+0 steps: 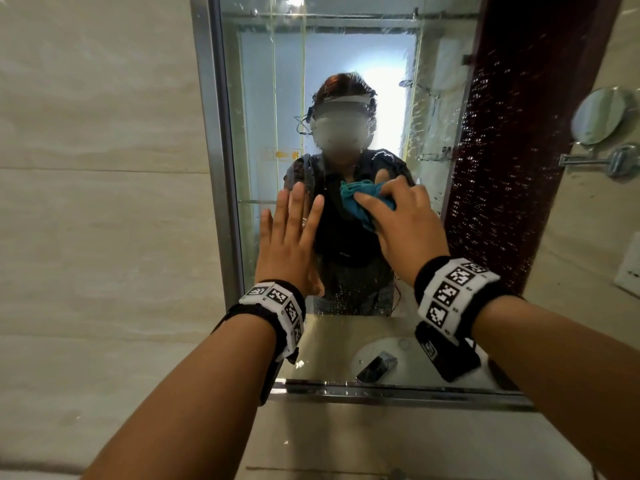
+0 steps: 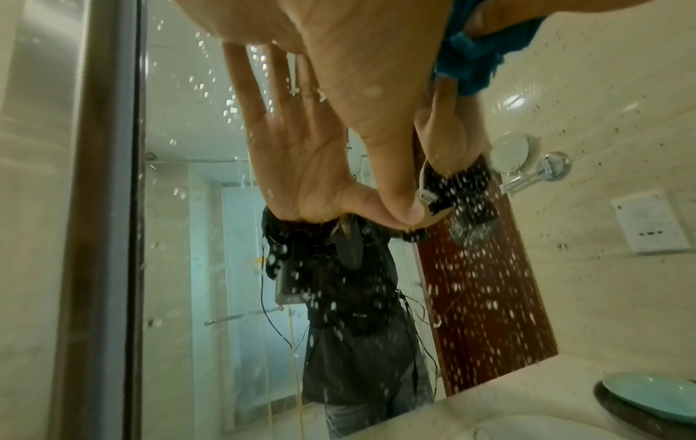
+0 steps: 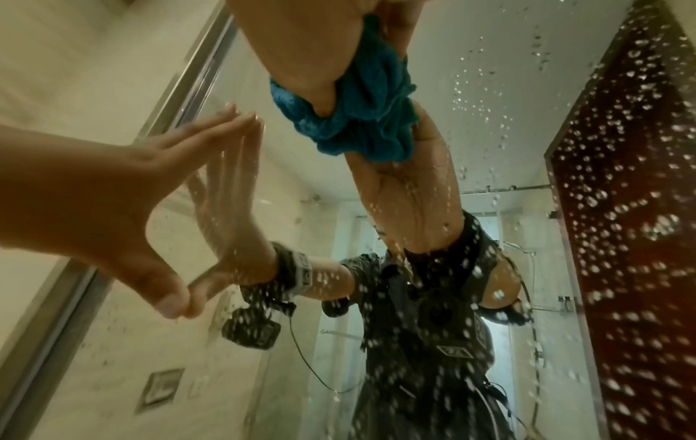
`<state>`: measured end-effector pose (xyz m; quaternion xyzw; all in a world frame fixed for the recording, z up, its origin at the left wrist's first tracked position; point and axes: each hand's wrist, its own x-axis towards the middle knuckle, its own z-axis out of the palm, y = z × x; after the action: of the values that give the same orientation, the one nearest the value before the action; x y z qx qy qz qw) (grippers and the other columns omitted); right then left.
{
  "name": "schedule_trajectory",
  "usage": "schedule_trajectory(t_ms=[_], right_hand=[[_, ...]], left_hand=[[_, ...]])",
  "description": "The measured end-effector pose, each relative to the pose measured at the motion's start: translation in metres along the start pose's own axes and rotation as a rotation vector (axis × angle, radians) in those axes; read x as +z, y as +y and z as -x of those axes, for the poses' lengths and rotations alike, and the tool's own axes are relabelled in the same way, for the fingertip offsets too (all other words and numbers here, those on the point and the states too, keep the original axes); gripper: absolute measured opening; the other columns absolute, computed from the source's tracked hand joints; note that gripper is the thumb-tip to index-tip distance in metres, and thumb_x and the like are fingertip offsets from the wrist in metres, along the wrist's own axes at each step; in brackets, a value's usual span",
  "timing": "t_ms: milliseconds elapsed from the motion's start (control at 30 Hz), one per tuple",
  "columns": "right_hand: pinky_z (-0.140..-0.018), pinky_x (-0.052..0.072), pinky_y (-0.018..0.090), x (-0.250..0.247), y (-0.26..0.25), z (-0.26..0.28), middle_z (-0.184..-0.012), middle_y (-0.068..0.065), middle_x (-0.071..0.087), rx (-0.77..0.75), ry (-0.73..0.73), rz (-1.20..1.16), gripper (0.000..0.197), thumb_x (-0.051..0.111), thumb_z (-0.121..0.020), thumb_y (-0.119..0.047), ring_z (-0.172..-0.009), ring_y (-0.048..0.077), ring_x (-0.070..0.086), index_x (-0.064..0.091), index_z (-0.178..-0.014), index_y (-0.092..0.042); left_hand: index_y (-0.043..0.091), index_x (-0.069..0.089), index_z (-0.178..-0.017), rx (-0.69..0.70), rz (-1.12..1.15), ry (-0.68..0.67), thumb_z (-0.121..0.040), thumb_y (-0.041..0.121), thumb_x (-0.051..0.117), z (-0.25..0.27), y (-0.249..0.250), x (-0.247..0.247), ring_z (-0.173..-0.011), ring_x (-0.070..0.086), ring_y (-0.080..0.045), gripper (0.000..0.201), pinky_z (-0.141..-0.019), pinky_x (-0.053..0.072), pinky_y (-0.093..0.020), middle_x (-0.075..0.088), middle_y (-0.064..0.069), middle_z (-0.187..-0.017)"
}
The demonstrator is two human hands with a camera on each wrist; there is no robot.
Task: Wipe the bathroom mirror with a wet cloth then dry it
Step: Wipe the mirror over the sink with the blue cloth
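Pale marbled wall tiles (image 1: 104, 202) fill the left of the bathroom, and next to them a metal frame (image 1: 216, 150) edges the mirror (image 1: 346, 57), whose glass is beaded with water drops. The left hand (image 1: 289, 242) lies flat on the glass near that frame, its fingers (image 1: 297, 206) straight and slightly spread, holding nothing; the left wrist view shows the palm and thumb tip meeting their own reflection. To its right, just beside it, the right hand (image 1: 401, 223) presses a bunched teal cloth (image 1: 360, 199) against the mirror at the middle of the glass. The right wrist view shows what the head view hides: the cloth (image 3: 361, 110) is crumpled under the palm with folds spilling out below, and the thumb is tucked into it, so the hand grips it rather than only pushing. In the head view the fingers curl over the top of the cloth. The left wrist view alone shows a teal dish (image 2: 655, 396) at the lower right. Farther right, the head view shows a round shaving mirror (image 1: 601, 116) on an arm fixed to the wall.
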<state>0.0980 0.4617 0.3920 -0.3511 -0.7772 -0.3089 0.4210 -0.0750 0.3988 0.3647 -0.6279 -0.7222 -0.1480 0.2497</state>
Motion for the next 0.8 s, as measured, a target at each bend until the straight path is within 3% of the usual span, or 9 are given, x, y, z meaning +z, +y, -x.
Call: schedule_trajectory(t_ms=[133, 300, 467, 633, 800], right_hand=[[-0.058, 0.05, 0.035, 0.012, -0.001, 0.018, -0.106, 0.013, 0.056, -0.078, 0.006, 0.029, 0.066, 0.082, -0.061, -0.003, -0.085, 0.034, 0.05, 0.061, -0.121, -0.021], [-0.058, 0.052, 0.039, 0.018, -0.008, 0.052, -0.098, 0.017, 0.059, -0.215, -0.113, 0.046, 0.08, 0.084, -0.049, 0.004, -0.076, 0.035, 0.056, 0.06, -0.123, -0.016], [-0.063, 0.051, 0.04, 0.014, -0.003, 0.044, -0.105, 0.018, 0.059, -0.25, -0.083, 0.084, 0.074, 0.08, -0.053, 0.004, -0.078, 0.035, 0.055, 0.061, -0.123, -0.015], [-0.065, 0.05, 0.036, 0.017, -0.002, 0.024, -0.116, 0.012, 0.05, -0.079, 0.027, 0.066, 0.077, 0.079, -0.059, 0.001, -0.089, 0.03, 0.044, 0.054, -0.129, -0.018], [-0.072, 0.053, 0.045, 0.035, -0.015, 0.053, -0.116, 0.017, 0.054, -0.246, -0.076, 0.036, 0.087, 0.081, -0.052, 0.003, -0.086, 0.037, 0.053, 0.051, -0.131, -0.018]], left_hand=[[0.022, -0.05, -0.126, 0.007, 0.01, -0.018, -0.063, 0.058, 0.077, 0.006, -0.002, 0.009, -0.127, -0.044, -0.028, 0.146, -0.112, -0.018, -0.049, -0.049, -0.009, -0.137], [0.021, -0.049, -0.127, 0.005, -0.003, -0.005, -0.062, 0.059, 0.077, 0.007, -0.001, 0.011, -0.13, -0.041, -0.03, 0.147, -0.114, -0.014, -0.051, -0.048, -0.01, -0.138], [0.02, -0.048, -0.128, 0.003, 0.002, -0.009, -0.062, 0.058, 0.077, 0.009, -0.001, 0.013, -0.128, -0.043, -0.029, 0.146, -0.114, -0.015, -0.051, -0.048, -0.01, -0.138], [0.02, -0.047, -0.128, 0.0, -0.001, -0.007, -0.062, 0.058, 0.077, 0.01, -0.001, 0.016, -0.13, -0.041, -0.029, 0.146, -0.114, -0.015, -0.051, -0.048, -0.01, -0.138], [0.021, -0.049, -0.128, 0.002, 0.0, 0.002, -0.062, 0.06, 0.076, 0.012, -0.002, 0.02, -0.131, -0.04, -0.03, 0.147, -0.114, -0.015, -0.051, -0.046, -0.011, -0.14]])
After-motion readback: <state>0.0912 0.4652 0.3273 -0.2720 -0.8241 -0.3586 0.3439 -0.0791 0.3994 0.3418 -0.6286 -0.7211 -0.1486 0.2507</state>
